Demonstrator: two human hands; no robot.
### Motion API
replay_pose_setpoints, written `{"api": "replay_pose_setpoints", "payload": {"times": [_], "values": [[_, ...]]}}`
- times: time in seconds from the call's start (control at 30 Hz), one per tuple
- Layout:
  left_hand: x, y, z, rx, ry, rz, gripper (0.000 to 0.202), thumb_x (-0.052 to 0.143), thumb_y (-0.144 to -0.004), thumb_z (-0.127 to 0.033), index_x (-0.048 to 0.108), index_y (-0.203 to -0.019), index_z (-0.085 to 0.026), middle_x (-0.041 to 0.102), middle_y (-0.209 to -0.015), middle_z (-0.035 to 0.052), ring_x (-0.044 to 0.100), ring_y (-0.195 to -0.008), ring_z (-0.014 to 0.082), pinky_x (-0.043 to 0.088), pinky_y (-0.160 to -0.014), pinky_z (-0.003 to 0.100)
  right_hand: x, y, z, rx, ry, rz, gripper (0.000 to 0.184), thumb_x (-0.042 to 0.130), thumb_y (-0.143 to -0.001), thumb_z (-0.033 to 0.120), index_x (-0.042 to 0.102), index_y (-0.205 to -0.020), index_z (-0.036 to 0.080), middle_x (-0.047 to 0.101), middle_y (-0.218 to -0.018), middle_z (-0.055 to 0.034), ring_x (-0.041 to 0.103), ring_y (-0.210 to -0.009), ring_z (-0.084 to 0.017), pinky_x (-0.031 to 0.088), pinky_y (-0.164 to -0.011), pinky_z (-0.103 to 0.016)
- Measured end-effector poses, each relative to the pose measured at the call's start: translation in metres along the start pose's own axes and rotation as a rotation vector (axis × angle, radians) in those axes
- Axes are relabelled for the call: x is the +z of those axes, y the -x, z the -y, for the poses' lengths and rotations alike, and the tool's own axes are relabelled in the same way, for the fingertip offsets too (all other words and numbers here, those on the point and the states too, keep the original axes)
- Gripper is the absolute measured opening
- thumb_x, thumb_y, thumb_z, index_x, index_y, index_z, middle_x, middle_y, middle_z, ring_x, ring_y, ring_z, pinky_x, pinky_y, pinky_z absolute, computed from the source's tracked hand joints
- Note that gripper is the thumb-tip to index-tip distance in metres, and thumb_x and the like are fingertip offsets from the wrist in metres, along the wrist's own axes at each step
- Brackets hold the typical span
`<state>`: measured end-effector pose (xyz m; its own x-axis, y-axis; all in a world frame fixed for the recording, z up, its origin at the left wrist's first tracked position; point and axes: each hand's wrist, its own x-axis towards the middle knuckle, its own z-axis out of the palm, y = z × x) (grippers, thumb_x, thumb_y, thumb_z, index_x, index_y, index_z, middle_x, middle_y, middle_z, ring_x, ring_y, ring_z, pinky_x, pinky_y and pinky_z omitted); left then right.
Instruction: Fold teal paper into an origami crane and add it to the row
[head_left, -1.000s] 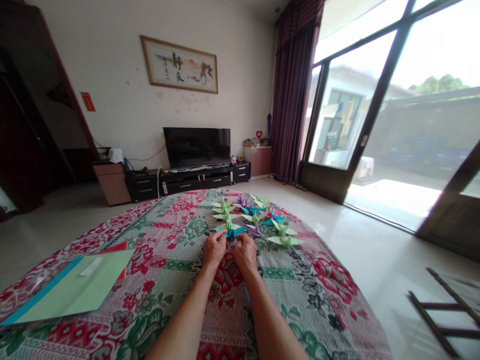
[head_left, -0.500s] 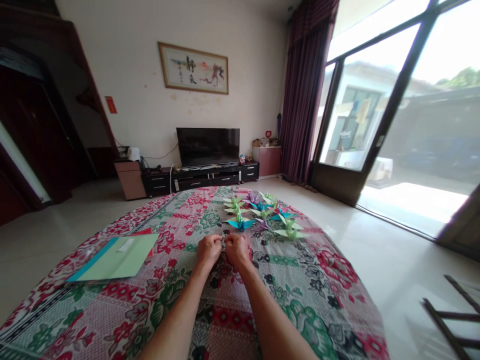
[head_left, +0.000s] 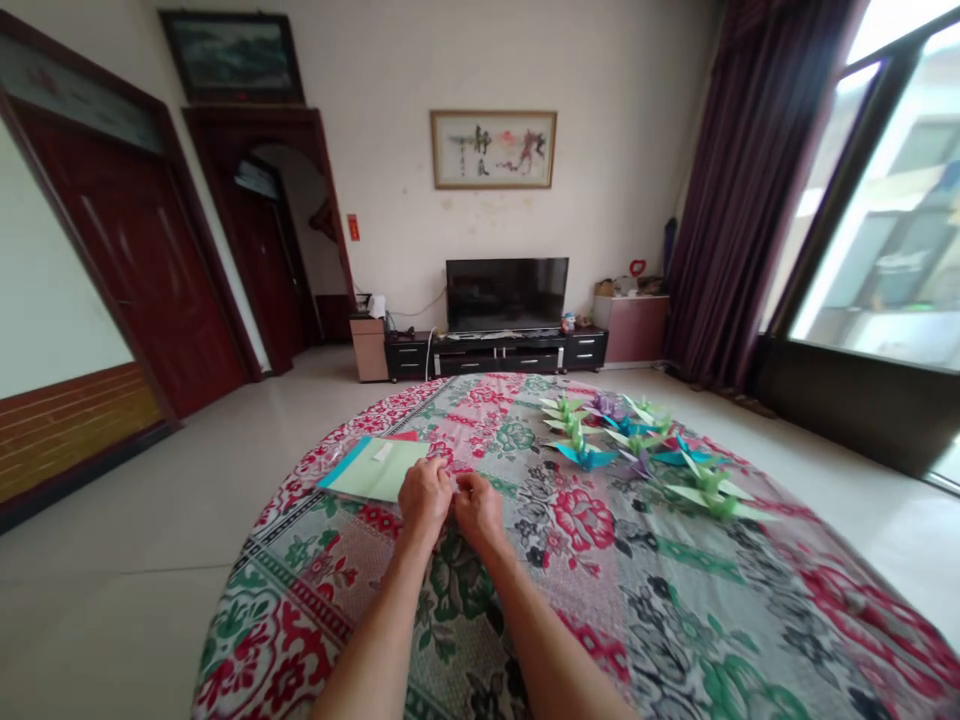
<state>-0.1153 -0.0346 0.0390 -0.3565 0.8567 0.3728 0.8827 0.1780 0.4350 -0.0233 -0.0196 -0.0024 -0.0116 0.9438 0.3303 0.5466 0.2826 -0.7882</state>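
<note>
My left hand [head_left: 424, 496] and my right hand [head_left: 478, 508] are close together over the table, fingers pinched. Between the fingertips is something small and pale that I cannot make out. Beside my left hand lies a stack of coloured paper [head_left: 375, 475], light green on top with blue and red edges showing and a small white slip [head_left: 383, 452] on it. To the right stand several folded paper cranes: a blue crane [head_left: 586, 457], a purple crane [head_left: 637, 463] and a green crane [head_left: 712, 490] are among them.
A flowered tablecloth [head_left: 525, 590] covers the round table. Beyond it, a television [head_left: 507, 295] stands on a low black cabinet [head_left: 480, 358] against the wall. A purple curtain [head_left: 757, 200] hangs at the right, and red-brown doors [head_left: 142, 230] are at the left.
The view has turned left, so the room and cranes appear farther right. My hands stay pinched together and are now nearer the paper stack, farther from the cranes.
</note>
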Motion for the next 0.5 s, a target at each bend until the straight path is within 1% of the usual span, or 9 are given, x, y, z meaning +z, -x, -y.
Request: {"api": "replay_pose_setpoints", "payload": {"times": [0.07,0.13,0.2,0.23,0.3,0.37,0.43,0.5], "values": [[-0.005,-0.005,0.015,-0.041,-0.08,-0.051,0.032,0.05,-0.078,-0.02,0.065,-0.107,-0.021,0.063,-0.11,0.0092,0.055,-0.101,0.0222,0.039,-0.088,0.029,0.008,0.001,0.004,-0.023,0.009,0.005,0.032,0.044,-0.07,0.006,0.068,-0.089,0.015,0.069,-0.086,-0.0063,0.061,-0.081,-0.017,0.043,-0.076,-0.024],[-0.006,-0.008,0.029,-0.106,-0.165,-0.056,0.038,0.056,-0.074,-0.029,0.062,-0.111,-0.021,0.057,-0.119,0.0105,0.049,-0.111,0.0269,0.038,-0.091,0.034,0.013,0.003,0.008,-0.053,0.022,0.003,0.032,0.043,-0.07,0.005,0.067,-0.088,0.014,0.068,-0.085,-0.0067,0.06,-0.08,-0.017,0.043,-0.076,-0.024],[-0.005,-0.009,0.041,-0.143,-0.206,-0.021,0.043,0.057,-0.073,-0.038,0.061,-0.112,-0.021,0.056,-0.121,0.0108,0.046,-0.113,0.0295,0.038,-0.09,0.038,0.014,0.003,0.009,-0.076,0.037,0.005,0.032,0.042,-0.069,0.004,0.067,-0.086,0.015,0.068,-0.084,-0.0069,0.06,-0.08,-0.017,0.043,-0.076,-0.024],[-0.004,-0.009,0.045,-0.16,-0.213,0.004,0.045,0.057,-0.072,-0.04,0.061,-0.112,-0.02,0.056,-0.119,0.0117,0.046,-0.112,0.0298,0.038,-0.09,0.039,0.015,0.003,0.01,-0.083,0.043,0.01,0.032,0.043,-0.068,0.003,0.067,-0.085,0.015,0.068,-0.084,-0.007,0.06,-0.08,-0.017,0.043,-0.076,-0.024],[-0.001,-0.009,0.052,-0.18,-0.213,0.032,0.044,0.058,-0.073,-0.038,0.06,-0.113,-0.019,0.057,-0.118,0.0119,0.048,-0.11,0.0285,0.038,-0.09,0.037,0.016,0.003,0.009,-0.094,0.046,0.019,0.032,0.043,-0.066,0.002,0.067,-0.084,0.015,0.068,-0.083,-0.0072,0.06,-0.08,-0.017,0.042,-0.076,-0.024],[0.0,-0.009,0.056,-0.177,-0.216,0.041,0.036,0.055,-0.075,-0.033,0.064,-0.107,-0.019,0.06,-0.113,0.0115,0.051,-0.107,0.0269,0.038,-0.088,0.033,0.017,0.002,0.009,-0.11,0.035,0.02,0.033,0.043,-0.063,0.001,0.066,-0.082,0.014,0.067,-0.082,-0.0074,0.059,-0.08,-0.018,0.042,-0.076,-0.024],[0.0,-0.011,0.058,-0.154,-0.228,0.046,0.027,0.049,-0.079,-0.028,0.069,-0.094,-0.018,0.064,-0.105,0.0115,0.055,-0.101,0.0258,0.04,-0.084,0.032,0.018,0.002,0.007,-0.124,0.02,0.006,0.033,0.041,-0.062,0.001,0.066,-0.08,0.013,0.067,-0.08,-0.0071,0.059,-0.079,-0.018,0.042,-0.076,-0.025],[-0.001,-0.012,0.059,-0.141,-0.238,0.049,0.031,0.04,-0.083,-0.024,0.071,-0.083,-0.017,0.066,-0.097,0.0121,0.059,-0.093,0.0244,0.041,-0.079,0.031,0.018,0.002,0.007,-0.14,0.008,-0.009,0.033,0.04,-0.062,0.001,0.066,-0.079,0.013,0.067,-0.078,-0.0066,0.058,-0.078,-0.018,0.042,-0.076,-0.025]]}}
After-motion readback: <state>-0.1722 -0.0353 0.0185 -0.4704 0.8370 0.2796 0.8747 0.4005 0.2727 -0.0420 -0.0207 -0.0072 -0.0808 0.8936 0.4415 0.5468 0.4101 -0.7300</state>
